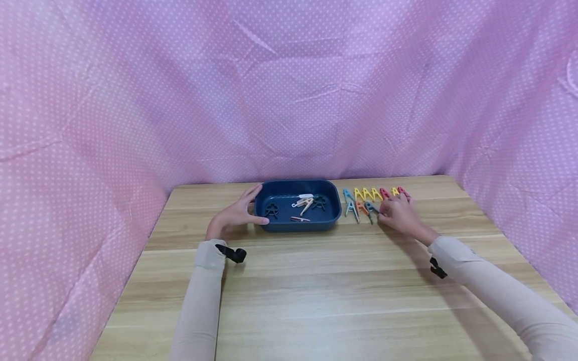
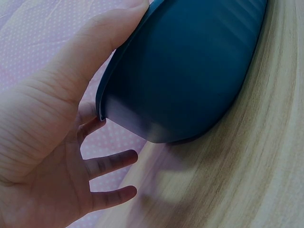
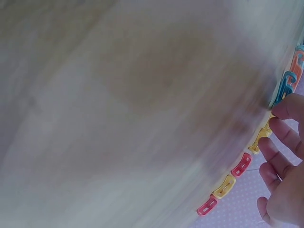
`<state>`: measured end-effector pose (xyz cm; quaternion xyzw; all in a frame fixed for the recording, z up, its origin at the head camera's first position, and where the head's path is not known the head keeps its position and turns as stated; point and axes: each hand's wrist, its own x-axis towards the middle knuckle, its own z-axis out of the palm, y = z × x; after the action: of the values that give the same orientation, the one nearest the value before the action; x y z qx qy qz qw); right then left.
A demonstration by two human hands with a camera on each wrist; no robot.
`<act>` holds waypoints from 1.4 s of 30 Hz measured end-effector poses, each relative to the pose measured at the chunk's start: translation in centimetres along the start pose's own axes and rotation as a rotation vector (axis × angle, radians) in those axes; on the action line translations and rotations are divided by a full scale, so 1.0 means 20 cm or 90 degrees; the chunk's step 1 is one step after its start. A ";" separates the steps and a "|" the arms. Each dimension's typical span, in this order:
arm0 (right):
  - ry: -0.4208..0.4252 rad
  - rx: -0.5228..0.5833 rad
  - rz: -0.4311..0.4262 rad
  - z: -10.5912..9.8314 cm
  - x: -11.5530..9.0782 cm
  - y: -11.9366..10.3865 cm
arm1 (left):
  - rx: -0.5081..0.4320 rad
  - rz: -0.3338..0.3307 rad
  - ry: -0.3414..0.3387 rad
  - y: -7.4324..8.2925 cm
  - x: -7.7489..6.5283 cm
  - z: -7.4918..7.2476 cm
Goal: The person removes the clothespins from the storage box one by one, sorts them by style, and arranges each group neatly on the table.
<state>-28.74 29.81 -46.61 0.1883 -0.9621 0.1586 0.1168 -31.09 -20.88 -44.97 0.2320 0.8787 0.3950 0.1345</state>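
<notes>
My left hand [image 1: 237,211] is at the left end of a dark blue tub [image 1: 298,226], fingers spread and mostly straight. Its thumb lies on the rim [image 2: 124,45], seen in the left wrist view. Right of the tub, my right hand [image 1: 399,214] pinches one end of a dark teal clothespin [image 3: 283,89] between thumb and forefinger; the other fingers hang loosely bent. The clothespin appears to lie on the table. Beside it are an orange clothespin [image 1: 360,207] and a light blue clothespin [image 1: 352,209].
Behind lies a row of blue, yellow and red clothespins [image 1: 367,194]. Inside the tub are whitish clips [image 1: 307,204], two dark clips [image 1: 272,210] and a thin reddish piece [image 1: 300,219]. A pink dotted cloth [image 1: 293,100] hangs behind the wooden table [image 1: 307,291].
</notes>
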 end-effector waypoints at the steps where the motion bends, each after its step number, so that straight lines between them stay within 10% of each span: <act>1: 0.002 0.001 -0.003 0.00 0.00 0.00 | -0.001 0.000 0.000 0.00 0.00 0.00; 42: 0.026 0.052 -0.034 -0.11 0.19 -0.19 | -0.021 -0.004 -0.007 0.00 0.00 -0.01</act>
<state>-30.37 26.04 -42.59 0.2152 -0.9470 0.1984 0.1324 -31.13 -21.00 -44.80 0.2289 0.8722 0.4075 0.1443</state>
